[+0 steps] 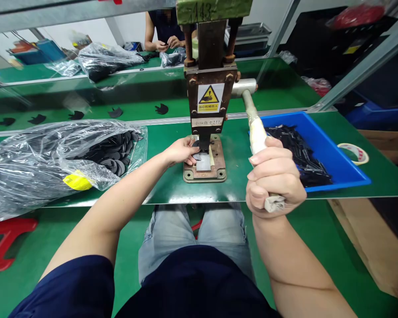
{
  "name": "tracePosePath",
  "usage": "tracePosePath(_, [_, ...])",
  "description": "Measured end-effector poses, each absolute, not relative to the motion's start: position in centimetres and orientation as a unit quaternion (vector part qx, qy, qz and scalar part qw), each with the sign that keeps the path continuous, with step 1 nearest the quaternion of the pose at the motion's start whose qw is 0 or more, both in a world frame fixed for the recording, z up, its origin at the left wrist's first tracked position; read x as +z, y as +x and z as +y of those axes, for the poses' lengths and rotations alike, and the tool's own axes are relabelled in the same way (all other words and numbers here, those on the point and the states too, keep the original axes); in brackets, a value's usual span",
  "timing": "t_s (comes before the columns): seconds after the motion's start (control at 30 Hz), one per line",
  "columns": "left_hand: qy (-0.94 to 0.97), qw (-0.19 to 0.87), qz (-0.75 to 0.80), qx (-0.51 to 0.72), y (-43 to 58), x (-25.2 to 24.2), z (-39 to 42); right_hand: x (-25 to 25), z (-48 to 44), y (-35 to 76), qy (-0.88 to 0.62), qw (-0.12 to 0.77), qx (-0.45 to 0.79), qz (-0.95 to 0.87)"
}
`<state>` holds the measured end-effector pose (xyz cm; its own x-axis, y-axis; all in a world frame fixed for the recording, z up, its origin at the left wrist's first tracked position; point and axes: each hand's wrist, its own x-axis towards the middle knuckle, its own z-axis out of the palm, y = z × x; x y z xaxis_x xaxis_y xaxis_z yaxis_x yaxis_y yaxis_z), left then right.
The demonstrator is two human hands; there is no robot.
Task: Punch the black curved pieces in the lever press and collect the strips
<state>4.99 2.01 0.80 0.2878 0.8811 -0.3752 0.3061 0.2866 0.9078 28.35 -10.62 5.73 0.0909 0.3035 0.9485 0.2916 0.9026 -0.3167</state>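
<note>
My right hand point(275, 176) is wrapped round the pale, tape-covered lever handle point(257, 132) of a hand press point(210, 57), with the lever slanting down toward me. Low at the press, my left hand point(182, 151) pinches a thin black plastic piece point(195, 144) beside the punch. The piece is partly hidden by my fingers and the punch. Under it, a small metal block point(203, 162) sits on the rusty press base point(205, 178). A yellow warning label point(209, 98) is on the front of the press.
On the left lies a clear bag point(53, 163) of round black pieces. At right, a blue tray point(341, 179) holds narrow black parts, beside a tape roll point(360, 154). Several black pieces point(115, 112) line the strip behind. A co-worker point(167, 33) sits across the bench.
</note>
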Motion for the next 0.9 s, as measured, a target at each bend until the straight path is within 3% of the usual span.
tracePosePath(0.6, [0.550,0.590,0.565,0.172,5.4,1.3,3.8,5.8,-10.5,28.2,-0.219,0.712,0.007,-0.667])
tracePosePath(0.9, [0.529,0.624,0.517,0.251,3.3,1.8,0.9,6.0,-10.5,28.5,-0.222,0.703,-0.002,-0.676])
